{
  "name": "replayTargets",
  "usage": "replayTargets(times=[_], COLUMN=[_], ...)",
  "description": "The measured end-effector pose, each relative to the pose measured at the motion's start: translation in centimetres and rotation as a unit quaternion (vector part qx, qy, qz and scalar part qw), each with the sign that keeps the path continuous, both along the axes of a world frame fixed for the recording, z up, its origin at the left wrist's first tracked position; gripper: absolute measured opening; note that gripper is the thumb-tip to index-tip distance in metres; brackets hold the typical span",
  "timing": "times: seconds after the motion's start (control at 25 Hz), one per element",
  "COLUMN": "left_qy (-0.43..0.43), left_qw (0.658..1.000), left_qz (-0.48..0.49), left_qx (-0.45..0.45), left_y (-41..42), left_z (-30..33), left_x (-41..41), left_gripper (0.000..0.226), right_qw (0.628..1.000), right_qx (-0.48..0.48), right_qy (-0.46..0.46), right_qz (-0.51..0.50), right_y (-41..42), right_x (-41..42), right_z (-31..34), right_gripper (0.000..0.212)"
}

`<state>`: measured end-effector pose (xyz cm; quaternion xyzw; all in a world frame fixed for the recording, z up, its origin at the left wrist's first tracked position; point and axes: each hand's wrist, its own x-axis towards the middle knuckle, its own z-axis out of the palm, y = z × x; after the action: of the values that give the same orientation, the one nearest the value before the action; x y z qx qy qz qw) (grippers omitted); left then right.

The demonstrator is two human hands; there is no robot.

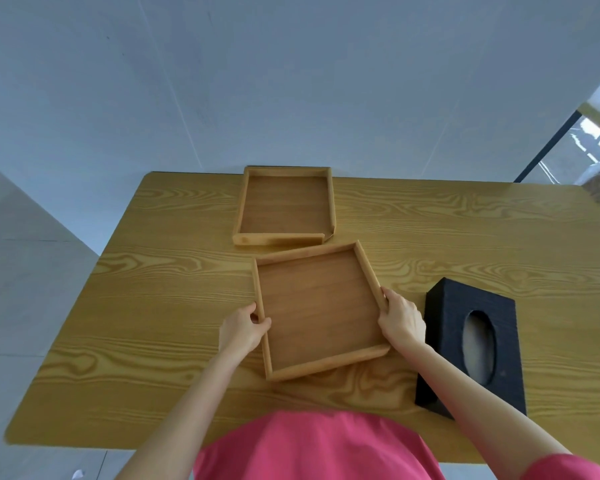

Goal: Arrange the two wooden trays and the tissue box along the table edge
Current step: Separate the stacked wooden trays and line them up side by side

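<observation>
Your left hand (244, 328) and right hand (401, 320) each pinch a side rail of the near tray (317, 308), skewed mid-tabletop (153, 306), with the unmarked black tissue box (471, 344) just right of it and the far tray (284, 206) at the far edge.

Both my arms reach forward, bare.
My left hand (243, 329) and right hand (400, 320) are each curled closed around an opposite rim of one tray (319, 306).
</observation>
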<state>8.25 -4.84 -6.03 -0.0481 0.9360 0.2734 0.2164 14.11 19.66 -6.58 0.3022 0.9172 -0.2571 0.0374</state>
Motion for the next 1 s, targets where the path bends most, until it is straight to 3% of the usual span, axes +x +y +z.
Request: replayTargets(times=[0.48, 1.0], left_qy=[0.084, 0.129], left_qw=[0.996, 0.989], left_qz=[-0.016, -0.056], left_qx=[0.040, 0.035], left_y=[3.8, 14.7], left_z=[3.4, 4.7], left_x=[-4.6, -12.3], left_gripper=[0.056, 0.052], right_qw=[0.995, 0.992], right_qx=[-0.009, 0.008], right_qy=[0.092, 0.097], right_qz=[-0.041, -0.081], right_y=[4.1, 13.3], right_x=[-2.6, -8.2], right_z=[3.3, 3.5], right_gripper=[0.044, 0.042])
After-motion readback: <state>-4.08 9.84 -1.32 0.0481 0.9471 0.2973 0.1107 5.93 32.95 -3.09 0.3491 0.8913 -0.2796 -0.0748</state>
